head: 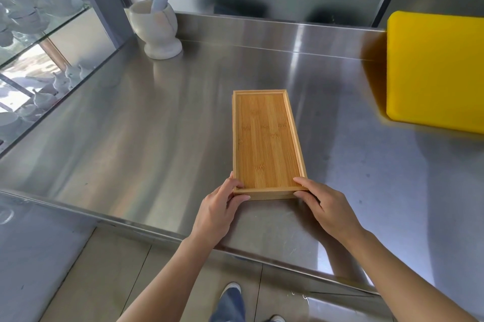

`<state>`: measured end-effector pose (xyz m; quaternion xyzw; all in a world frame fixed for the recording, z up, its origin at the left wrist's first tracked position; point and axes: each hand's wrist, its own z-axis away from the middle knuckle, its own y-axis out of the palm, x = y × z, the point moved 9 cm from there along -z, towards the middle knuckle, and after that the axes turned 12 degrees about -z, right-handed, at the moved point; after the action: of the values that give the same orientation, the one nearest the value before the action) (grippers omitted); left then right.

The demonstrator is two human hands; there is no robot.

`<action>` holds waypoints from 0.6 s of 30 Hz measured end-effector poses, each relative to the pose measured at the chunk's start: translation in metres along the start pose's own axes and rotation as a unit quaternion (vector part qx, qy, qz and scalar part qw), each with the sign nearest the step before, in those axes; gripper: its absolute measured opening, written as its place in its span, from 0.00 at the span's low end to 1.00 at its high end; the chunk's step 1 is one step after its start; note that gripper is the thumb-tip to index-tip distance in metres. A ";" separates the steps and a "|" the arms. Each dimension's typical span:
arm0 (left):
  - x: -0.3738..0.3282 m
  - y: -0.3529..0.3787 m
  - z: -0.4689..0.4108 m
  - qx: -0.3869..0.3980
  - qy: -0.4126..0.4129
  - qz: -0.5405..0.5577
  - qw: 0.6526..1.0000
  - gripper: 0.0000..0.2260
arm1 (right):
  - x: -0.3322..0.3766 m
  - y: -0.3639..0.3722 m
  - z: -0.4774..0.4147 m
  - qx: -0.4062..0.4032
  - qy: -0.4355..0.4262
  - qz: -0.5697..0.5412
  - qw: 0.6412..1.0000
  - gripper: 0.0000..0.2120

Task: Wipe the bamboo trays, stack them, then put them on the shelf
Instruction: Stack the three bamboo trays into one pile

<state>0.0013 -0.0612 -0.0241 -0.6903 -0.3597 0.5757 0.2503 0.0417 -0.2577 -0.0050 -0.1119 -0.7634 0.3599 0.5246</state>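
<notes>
Steel counter fills the scene; stacked bamboo trays lie near its near edge — left hand and right hand pinch the near corners, thumbs on the rim; white mortar far left, yellow board far right.

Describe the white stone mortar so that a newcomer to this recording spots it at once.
Start at the steel counter and follow it to its far left corner, against the back wall. The mortar stands there upright on a round foot, a pale pestle leaning inside. It is the only white thing on the counter, well apart from the bamboo trays.
</notes>
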 end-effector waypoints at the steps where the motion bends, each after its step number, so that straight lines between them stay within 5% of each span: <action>1: 0.001 0.001 0.000 0.001 -0.005 0.002 1.000 0.09 | 0.000 0.000 0.000 -0.002 -0.003 -0.002 1.000 0.17; 18: 0.003 0.002 0.001 -0.022 -0.001 -0.024 0.999 0.08 | -0.012 -0.003 -0.002 -0.021 -0.019 -0.025 0.999 0.17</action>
<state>0.0007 -0.0601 -0.0282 -0.6863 -0.3890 0.5618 0.2490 0.0488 -0.2658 -0.0107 -0.0971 -0.7831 0.3330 0.5162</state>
